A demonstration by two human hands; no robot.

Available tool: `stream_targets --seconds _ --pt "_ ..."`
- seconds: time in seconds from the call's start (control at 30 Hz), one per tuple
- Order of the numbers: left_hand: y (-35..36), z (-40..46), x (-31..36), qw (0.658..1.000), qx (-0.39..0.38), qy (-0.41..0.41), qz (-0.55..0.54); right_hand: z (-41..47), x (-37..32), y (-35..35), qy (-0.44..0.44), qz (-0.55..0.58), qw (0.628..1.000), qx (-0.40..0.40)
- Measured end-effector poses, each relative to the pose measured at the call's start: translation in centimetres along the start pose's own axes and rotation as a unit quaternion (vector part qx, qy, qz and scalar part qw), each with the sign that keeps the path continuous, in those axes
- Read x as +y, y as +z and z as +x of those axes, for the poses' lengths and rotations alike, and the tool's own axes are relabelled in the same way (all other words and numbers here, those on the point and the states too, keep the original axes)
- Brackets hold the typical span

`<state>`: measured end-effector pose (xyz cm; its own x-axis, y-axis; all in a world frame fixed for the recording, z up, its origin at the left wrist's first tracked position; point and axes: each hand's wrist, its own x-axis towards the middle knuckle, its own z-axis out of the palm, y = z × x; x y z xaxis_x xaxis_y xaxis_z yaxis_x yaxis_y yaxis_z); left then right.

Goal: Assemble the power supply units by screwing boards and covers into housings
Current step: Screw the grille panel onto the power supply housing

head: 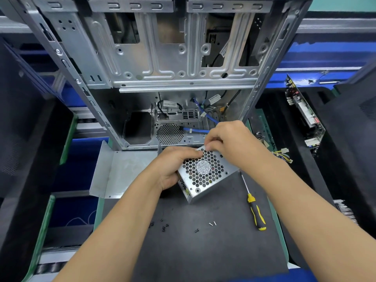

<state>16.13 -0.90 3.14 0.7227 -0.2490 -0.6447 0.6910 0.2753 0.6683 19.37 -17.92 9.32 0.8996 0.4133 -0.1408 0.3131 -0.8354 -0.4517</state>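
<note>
We hold the power supply housing [205,176] tilted above the mat [203,247], left hand [175,165] gripping its side, right hand [225,141] pinching its top corner; likely next: seat a screw [212,223], fetch the screwdriver [254,208].

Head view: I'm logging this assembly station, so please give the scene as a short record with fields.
held item: power supply housing, tilted, honeycomb grille up
left hand: left hand grips the housing's left edge
right hand: right hand pinches at the housing's top corner
tool: screwdriver, yellow and black handle, lying on the mat right of the housing, untouched
fasteners: loose screws scattered on the mat
left of housing: bent metal cover
behind: open computer case
far right: circuit board, on edge
</note>
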Motion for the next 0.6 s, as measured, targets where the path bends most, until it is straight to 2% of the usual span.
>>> stream_targets --seconds 0.17,0.4,0.6 --pt "-0.4 0.6 0.9 0.997 0.010 -0.022 0.068 -1.0 0.6 1.1 -0.012 0.048 0.997 0.063" --pt "-0.2 0.7 1.1 0.994 0.002 -0.018 0.103 -1.6 1.2 1.1 -0.022 0.055 0.996 0.071" --pt "-0.3 0.4 1.0 0.996 -0.023 -0.007 0.082 -1.2 1.0 0.4 -0.019 0.050 0.997 0.059"
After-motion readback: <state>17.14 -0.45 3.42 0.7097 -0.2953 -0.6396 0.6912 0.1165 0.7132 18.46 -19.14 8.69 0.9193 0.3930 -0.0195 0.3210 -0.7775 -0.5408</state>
